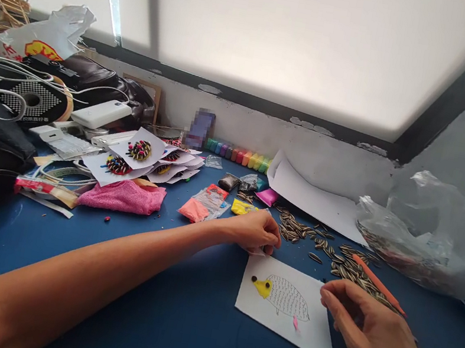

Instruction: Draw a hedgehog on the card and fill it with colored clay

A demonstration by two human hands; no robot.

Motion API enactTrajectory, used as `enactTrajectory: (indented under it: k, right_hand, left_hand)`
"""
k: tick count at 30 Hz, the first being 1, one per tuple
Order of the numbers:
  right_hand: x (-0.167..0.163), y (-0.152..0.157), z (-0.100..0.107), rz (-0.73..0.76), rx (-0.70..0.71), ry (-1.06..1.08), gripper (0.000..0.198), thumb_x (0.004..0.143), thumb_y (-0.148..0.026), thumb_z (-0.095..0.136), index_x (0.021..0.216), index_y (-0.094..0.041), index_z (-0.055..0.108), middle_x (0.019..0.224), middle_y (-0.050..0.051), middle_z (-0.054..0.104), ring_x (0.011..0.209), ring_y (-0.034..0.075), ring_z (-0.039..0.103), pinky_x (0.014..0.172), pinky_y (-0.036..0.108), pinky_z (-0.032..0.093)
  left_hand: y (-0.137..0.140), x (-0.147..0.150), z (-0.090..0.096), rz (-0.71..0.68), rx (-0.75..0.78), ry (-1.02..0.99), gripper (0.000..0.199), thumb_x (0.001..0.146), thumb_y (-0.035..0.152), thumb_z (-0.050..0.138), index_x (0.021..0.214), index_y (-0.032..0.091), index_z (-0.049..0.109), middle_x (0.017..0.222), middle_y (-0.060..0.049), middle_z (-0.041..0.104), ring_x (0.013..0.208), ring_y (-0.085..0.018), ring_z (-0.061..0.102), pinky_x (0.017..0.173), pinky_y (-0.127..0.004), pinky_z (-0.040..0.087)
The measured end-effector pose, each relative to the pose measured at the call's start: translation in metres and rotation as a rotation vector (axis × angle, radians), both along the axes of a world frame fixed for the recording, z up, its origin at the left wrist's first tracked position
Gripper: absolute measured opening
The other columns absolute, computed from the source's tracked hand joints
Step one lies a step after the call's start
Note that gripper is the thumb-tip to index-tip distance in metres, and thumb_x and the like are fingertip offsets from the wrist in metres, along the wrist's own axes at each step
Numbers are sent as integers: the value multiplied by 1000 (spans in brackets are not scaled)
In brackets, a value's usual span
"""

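On the blue table lies a white paper card (256,310) with a hedgehog drawing (288,296). The drawing's yellow face has a dark nose and eye, and a small pink piece sits at its lower edge. My left hand (259,231) is closed, fingers curled, at the card's top left edge; what it holds, if anything, is hidden. At the card's right edge, the thumb and forefinger of my right hand (371,327) are pinched together. A tiny dark bit shows at those fingertips, too small to name. Striped sunflower seeds (293,226) lie scattered beyond both hands.
Clay packets (204,202) lie left of my left hand. Finished seed-covered cards (140,152) are piled near a pink towel (123,195). An orange stick-like tool (379,284) rests on seeds beside a plastic bag (431,245). Coloured clay blocks (240,156) line the wall.
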State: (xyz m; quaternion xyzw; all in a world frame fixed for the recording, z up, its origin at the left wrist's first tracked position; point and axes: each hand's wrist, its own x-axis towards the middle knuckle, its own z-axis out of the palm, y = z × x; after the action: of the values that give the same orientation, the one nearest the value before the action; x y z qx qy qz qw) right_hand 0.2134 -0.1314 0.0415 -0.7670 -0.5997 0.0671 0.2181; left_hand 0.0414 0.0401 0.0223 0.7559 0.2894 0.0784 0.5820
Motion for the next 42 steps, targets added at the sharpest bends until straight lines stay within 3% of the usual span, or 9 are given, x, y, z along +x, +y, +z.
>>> enactTrajectory:
  k: [5, 8, 12, 19, 22, 28, 32, 39, 42]
  right_hand:
    - [4, 2, -1, -64, -12, 30, 34, 71, -54, 52, 77, -26, 69, 65, 2, 69, 50, 20, 58, 49, 33, 44]
    - [4, 0, -1, -67, 18, 132, 32, 70, -55, 58, 76, -25, 69, 73, 2, 72, 64, 22, 64, 55, 32, 49]
    - [-7, -1, 5, -21, 34, 302, 33, 73, -56, 60, 74, -24, 69, 65, 1, 69, 58, 19, 62, 53, 28, 50]
    - [-30, 6, 22, 13, 188, 521, 32, 71, -52, 69, 85, -23, 72, 76, 3, 72, 63, 17, 64, 52, 23, 52]
    - [-32, 9, 25, 31, 220, 488, 35, 70, -54, 71, 86, -22, 72, 70, 2, 70, 58, 16, 61, 46, 22, 48]
    - [-29, 13, 22, 109, 210, 359, 32, 79, -52, 65, 90, -22, 70, 77, 2, 71, 60, 15, 61, 47, 23, 46]
    - [-29, 16, 17, 136, 246, 242, 26, 84, -47, 60, 87, -23, 69, 64, -1, 65, 49, 12, 54, 42, 23, 42]
    - [-26, 16, 10, 161, 248, 148, 20, 86, -41, 60, 84, -24, 69, 57, -3, 59, 46, 11, 54, 40, 22, 41]
    - [-24, 13, 7, 168, 240, 153, 22, 87, -43, 58, 87, -24, 70, 56, -4, 60, 47, 11, 55, 39, 22, 41]
  left_hand:
    - [2, -3, 3, 17, -91, -32, 14, 77, 15, 57, 88, 14, 67, 73, 1, 65, 43, -2, 40, 46, -19, 38]
    - [0, -4, 8, 4, -169, -95, 16, 79, 17, 60, 92, 14, 69, 77, 0, 67, 43, -2, 38, 45, -19, 34]
    - [-7, -4, 18, -57, -265, -206, 18, 79, 28, 69, 86, 12, 70, 73, -1, 67, 42, -1, 34, 43, -21, 28]
    - [-18, -1, 24, -175, -340, -323, 21, 76, 31, 74, 89, 14, 73, 70, 3, 59, 42, -1, 31, 42, -23, 18]
    - [-17, 0, 23, -204, -363, -365, 21, 75, 31, 75, 88, 15, 72, 73, 1, 63, 42, -1, 32, 43, -23, 19]
    - [-13, 2, 15, -227, -378, -397, 29, 71, 40, 77, 78, 14, 69, 64, 2, 60, 40, -2, 32, 43, -24, 19]
    - [-16, 2, 15, -223, -376, -389, 31, 69, 42, 78, 74, 13, 69, 66, 0, 61, 40, -2, 33, 42, -24, 19]
    - [-23, 1, 19, -205, -337, -315, 30, 71, 41, 77, 72, 12, 68, 54, 4, 52, 41, -2, 30, 43, -23, 17]
    - [-26, 2, 19, -180, -316, -280, 32, 70, 43, 76, 73, 12, 67, 61, 3, 57, 42, -2, 32, 43, -22, 18]
